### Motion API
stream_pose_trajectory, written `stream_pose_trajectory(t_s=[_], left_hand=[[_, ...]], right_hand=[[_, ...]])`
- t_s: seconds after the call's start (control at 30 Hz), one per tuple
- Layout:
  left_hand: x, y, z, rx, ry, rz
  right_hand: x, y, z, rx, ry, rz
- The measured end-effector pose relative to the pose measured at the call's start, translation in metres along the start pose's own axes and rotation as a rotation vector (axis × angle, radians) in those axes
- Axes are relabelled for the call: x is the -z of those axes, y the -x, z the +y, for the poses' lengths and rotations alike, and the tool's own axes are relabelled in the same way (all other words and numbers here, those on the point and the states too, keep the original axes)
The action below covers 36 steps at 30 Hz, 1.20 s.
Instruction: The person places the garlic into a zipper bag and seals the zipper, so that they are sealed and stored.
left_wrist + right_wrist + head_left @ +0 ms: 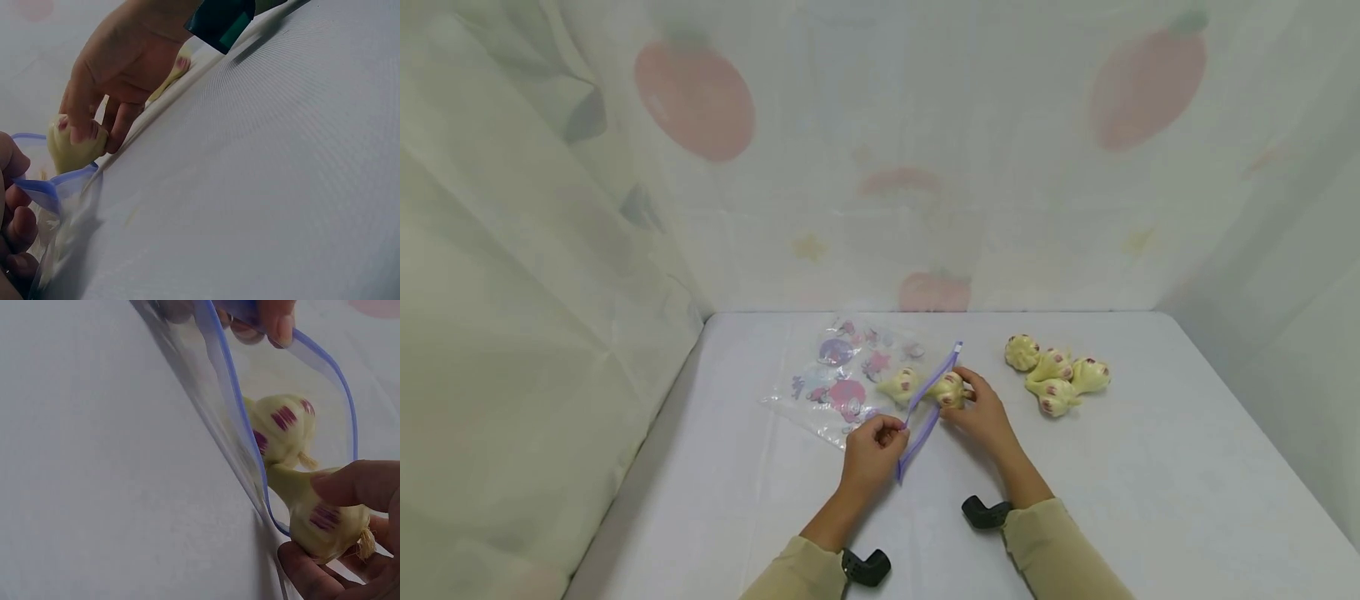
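Observation:
A clear zip bag (808,408) with pink and purple prints and a purple rim lies flat, its mouth facing right. The left hand (874,454) pinches the rim at the near side of the mouth. A garlic bulb (950,390) is held by the right hand (985,417) at the bag's mouth, thumb on one side and fingers on the other; in the right wrist view this bulb (322,515) is partly within the mouth. Another bulb (284,428) is inside the bag, touching the held one's neck.
Several garlic bulbs (1056,398) lie in a group at the right on the white table (1157,483). A pale curtain (1030,208) with fruit prints hangs behind the table, and fabric also hangs at both sides. Black devices (867,568) are on both wrists.

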<state>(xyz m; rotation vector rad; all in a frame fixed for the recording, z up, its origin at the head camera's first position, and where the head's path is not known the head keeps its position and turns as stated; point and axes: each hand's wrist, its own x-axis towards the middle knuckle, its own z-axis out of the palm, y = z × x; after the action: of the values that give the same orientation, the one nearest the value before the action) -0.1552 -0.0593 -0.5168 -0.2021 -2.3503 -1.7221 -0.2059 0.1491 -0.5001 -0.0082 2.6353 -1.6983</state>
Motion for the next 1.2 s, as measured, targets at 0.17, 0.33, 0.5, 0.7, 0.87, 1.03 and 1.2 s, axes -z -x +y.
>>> stream_pose_trajectory(t_s=[0.17, 0.33, 0.5, 0.7, 0.87, 1.03, 1.2], left_hand=[[-0.001, -0.001, 0.0, -0.006, 0.013, -0.001], [-0.002, -0.002, -0.002, -0.007, 0.004, -0.002], [-0.002, -0.003, -0.004, -0.013, 0.011, 0.0], [-0.003, -0.005, -0.005, -0.009, 0.012, -0.005], [-0.004, -0.006, -0.008, 0.023, 0.004, -0.022], [-0.004, -0.008, -0.006, 0.02, 0.012, -0.027], [-0.004, -0.009, -0.008, -0.008, 0.008, -0.033]], right_hand=[[-0.006, 0.001, -0.003, 0.012, 0.004, 0.01], [-0.011, 0.002, -0.003, 0.054, 0.042, 0.052], [-0.016, 0.001, -0.004, 0.079, 0.103, 0.098], [-0.022, -0.004, -0.01, 0.06, 0.106, 0.123], [-0.029, -0.01, -0.011, 0.009, 0.059, 0.148], [-0.032, -0.013, -0.007, -0.028, 0.03, 0.21], [-0.033, -0.016, -0.007, -0.037, 0.007, 0.272]])
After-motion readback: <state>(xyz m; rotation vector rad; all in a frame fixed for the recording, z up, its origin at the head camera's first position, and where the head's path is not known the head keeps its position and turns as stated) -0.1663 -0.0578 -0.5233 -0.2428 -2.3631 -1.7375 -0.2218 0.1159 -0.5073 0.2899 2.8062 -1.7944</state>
